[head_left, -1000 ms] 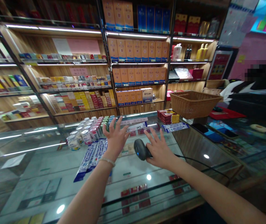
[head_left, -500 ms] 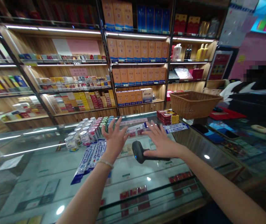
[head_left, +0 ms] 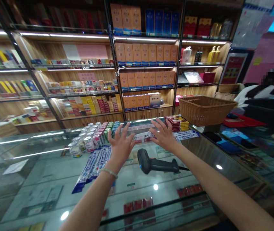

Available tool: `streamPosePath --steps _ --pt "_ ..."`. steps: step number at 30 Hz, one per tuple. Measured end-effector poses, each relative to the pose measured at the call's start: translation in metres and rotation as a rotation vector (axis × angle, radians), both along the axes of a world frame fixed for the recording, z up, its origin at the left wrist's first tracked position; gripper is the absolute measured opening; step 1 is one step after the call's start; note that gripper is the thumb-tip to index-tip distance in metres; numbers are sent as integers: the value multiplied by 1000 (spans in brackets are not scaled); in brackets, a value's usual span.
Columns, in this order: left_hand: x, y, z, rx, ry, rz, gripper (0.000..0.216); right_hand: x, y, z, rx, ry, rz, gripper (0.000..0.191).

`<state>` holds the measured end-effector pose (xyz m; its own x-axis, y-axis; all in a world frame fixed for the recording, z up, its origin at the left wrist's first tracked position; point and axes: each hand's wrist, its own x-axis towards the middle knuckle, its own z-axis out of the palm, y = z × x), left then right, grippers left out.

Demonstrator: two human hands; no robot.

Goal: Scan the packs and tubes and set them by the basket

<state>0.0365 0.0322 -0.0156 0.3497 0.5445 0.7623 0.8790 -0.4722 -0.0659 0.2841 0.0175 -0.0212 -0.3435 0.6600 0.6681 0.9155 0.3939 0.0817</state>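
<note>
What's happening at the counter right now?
A person stands at a glass counter with both hands spread open above it, holding nothing. The left hand hovers by the blue packs and small bottles. The right hand is raised above the scanner, which lies on the glass untouched. A basket sits to the right.

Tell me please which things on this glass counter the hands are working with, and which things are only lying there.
In hand:
- left hand, open, above the counter
- right hand, open, just past the scanner
- barcode scanner, lying on the glass, nearest the right hand

Lying about:
- blue-and-white packets
- small bottles
- wicker basket
- red packs
- glass counter
</note>
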Motion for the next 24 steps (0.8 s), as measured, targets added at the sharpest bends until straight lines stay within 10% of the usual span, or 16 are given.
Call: streamPosePath --steps 12,19,24 --pt "4 -4 -2 23 34 -39 17 -1 -1 -7 25 66 21 24" --pt "6 -2 -4 92 29 -37 9 3 11 -19 438 31 48 12" --pt "7 -3 -3 127 -11 -31 17 2 10 -18 426 96 -5 6"
